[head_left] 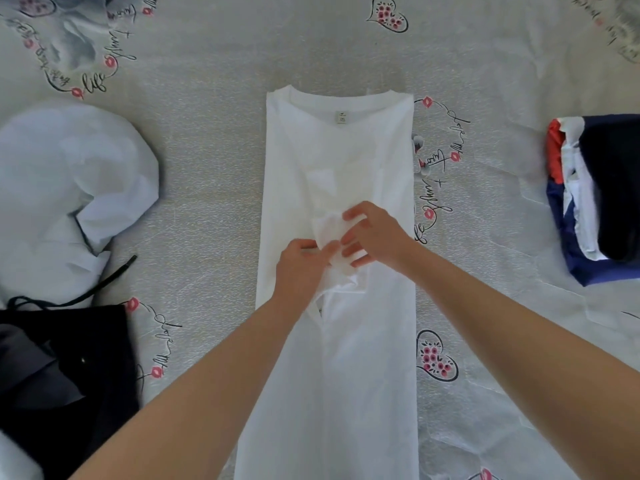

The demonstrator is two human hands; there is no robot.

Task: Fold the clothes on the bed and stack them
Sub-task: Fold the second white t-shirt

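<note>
A white T-shirt (339, 150) lies lengthwise in the middle of the bed, collar away from me, both sides folded inward into a long strip. A bunched sleeve end (330, 233) sticks up at its centre. My left hand (299, 268) pinches this sleeve fabric from the near left. My right hand (372, 235) holds the same fabric from the right, fingers curled over it. A stack of folded clothes (595, 195), dark blue, white and red, sits at the right edge.
A crumpled pale garment (69, 188) lies at the left. A black garment with a drawstring (65, 375) lies at the near left. The bed sheet (207, 168) is grey with heart and lettering prints.
</note>
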